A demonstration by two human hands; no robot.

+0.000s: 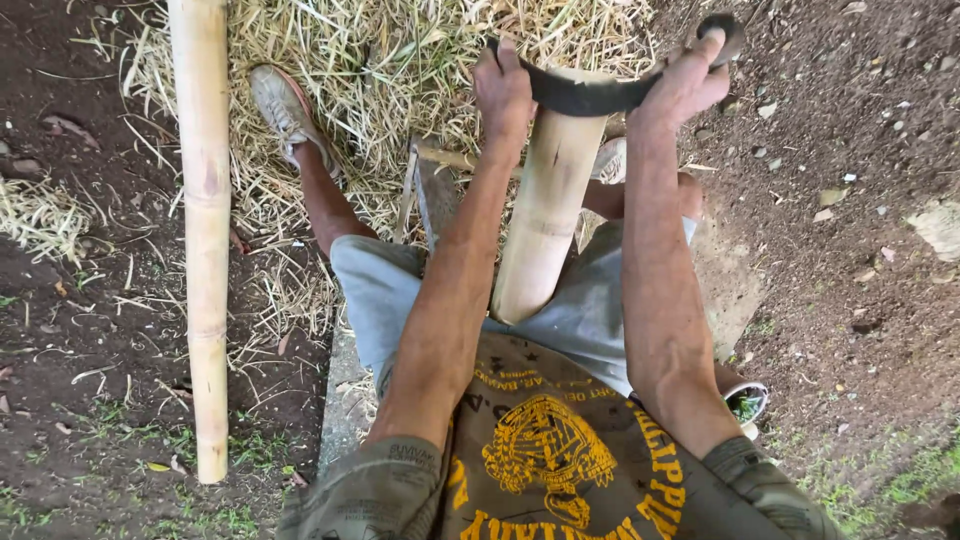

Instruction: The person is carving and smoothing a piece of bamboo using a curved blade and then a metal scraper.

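Bamboo culm point(545, 210), pale yellow-tan and smooth with a faint node ring partway along, slants up from the person's lap, its lower end resting on grey shorts point(590, 310) and its upper end under a dark curved blade point(590, 95). Left hand point(503, 92) is clamped around one end of that blade, just left of the culm; right hand point(690, 80) is clamped around the other end, where a dark looped handle shows by the thumb. The blade lies across the culm's top, touching it. A longer bamboo pole point(207, 230) lies well apart on dirt at left, beside scattered straw-like shavings point(370, 70).
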